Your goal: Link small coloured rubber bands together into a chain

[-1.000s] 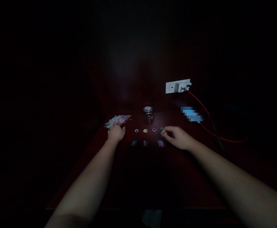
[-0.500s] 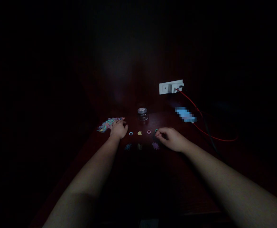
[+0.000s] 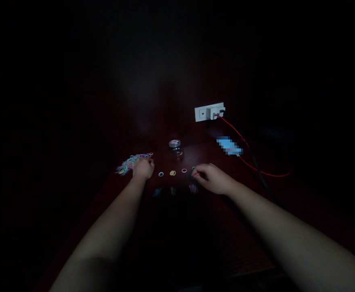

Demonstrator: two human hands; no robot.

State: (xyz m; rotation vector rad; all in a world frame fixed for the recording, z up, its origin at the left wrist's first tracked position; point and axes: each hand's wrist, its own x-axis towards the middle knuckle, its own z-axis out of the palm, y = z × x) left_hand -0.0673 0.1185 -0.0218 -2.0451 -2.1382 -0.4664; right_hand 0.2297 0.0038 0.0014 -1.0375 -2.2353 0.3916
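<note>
At the right edge of a heap of multicoloured hair ties [image 3: 125,164], my left hand [image 3: 143,168] lies with its fingers curled in; anything in them is hidden. A row to its right holds a blue hair tie [image 3: 161,174], yellow hair ties [image 3: 172,173], a pink hair tie [image 3: 184,170] and a green hair tie [image 3: 193,168]. My right hand [image 3: 212,178] is beside the green one and partly covers it, thumb and fingertips brought together. What the pinch holds cannot be made out. Nearer me lie small blue [image 3: 157,192], yellowish [image 3: 173,190] and purple bunches [image 3: 193,188].
Behind the row stands a clear lidded jar [image 3: 175,148]. A wall socket [image 3: 209,112] carries a white plug, a red cable [image 3: 250,166] and a dark cable [image 3: 256,162]. A pixelated blue object [image 3: 229,145] lies at the red cable's end. Surroundings are very dark.
The whole view has shifted, so the things sit further left. My left hand's fingers have curled in more at the heap. My right hand stays by the green hair tie.
</note>
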